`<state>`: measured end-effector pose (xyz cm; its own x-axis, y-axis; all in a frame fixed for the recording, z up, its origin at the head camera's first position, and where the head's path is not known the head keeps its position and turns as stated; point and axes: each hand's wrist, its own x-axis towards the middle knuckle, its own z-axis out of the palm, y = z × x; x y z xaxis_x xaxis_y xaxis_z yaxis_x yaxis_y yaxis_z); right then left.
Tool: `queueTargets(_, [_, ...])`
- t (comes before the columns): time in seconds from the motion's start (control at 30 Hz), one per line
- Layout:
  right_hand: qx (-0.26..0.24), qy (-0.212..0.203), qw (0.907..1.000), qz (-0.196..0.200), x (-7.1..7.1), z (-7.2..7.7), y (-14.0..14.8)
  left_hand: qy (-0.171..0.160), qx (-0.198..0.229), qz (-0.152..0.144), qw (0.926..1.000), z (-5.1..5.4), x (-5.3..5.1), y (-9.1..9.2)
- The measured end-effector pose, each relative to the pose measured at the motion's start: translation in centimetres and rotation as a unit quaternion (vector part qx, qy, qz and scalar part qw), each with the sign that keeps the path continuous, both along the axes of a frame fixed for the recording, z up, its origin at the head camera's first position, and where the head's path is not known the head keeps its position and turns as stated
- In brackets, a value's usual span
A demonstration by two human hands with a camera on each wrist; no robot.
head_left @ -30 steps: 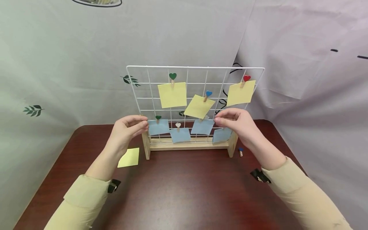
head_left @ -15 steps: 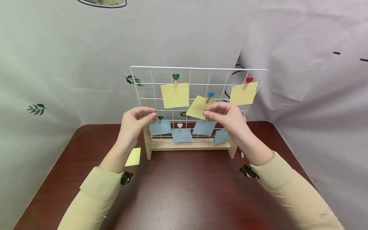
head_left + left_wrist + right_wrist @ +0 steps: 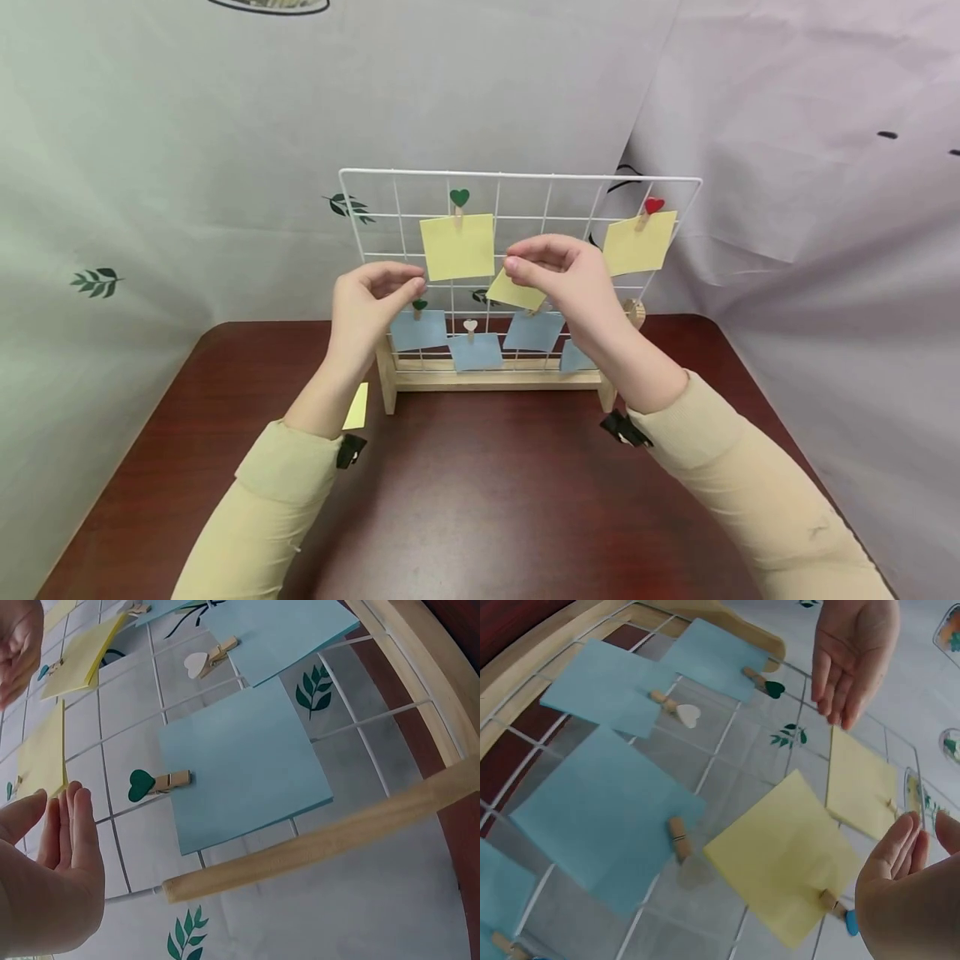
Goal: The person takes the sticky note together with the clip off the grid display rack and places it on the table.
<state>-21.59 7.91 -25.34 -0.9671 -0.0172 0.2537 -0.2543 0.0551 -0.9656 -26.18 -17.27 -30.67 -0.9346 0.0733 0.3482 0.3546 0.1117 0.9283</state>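
A yellow note (image 3: 459, 248) hangs from a green-heart clip (image 3: 460, 198) on the white wire grid (image 3: 517, 175). By its lower left corner is my left hand (image 3: 363, 312); in the left wrist view the fingertips (image 3: 73, 791) reach its edge, contact unclear. My right hand (image 3: 581, 292), thumb and fingers slightly apart, is near the note's right edge, in front of a tilted yellow note (image 3: 513, 292). The right wrist view shows that tilted note (image 3: 784, 859) with its blue clip (image 3: 851, 922) beside the hand (image 3: 907, 900). Neither hand visibly holds anything.
Blue notes (image 3: 420, 331) are clipped along the lower grid, on a wooden stand (image 3: 495, 381). Another yellow note (image 3: 639, 243) hangs upper right under a red-heart clip (image 3: 654, 205). A loose yellow note (image 3: 357, 407) lies on the dark table (image 3: 450, 500), partly behind my left arm.
Both hands have moved up and inward from the lower grid toward the upper left yellow note. My right hand now covers part of the tilted note and its blue clip in the head view.
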Motion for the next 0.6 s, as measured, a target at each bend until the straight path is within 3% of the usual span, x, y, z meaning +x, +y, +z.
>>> queueTargets(0.6, [-0.034,0.048,0.9980,-0.025,-1.0,2.5,-3.1,0.009,0.026,0.018,0.9995,0.4,0.0,1.2])
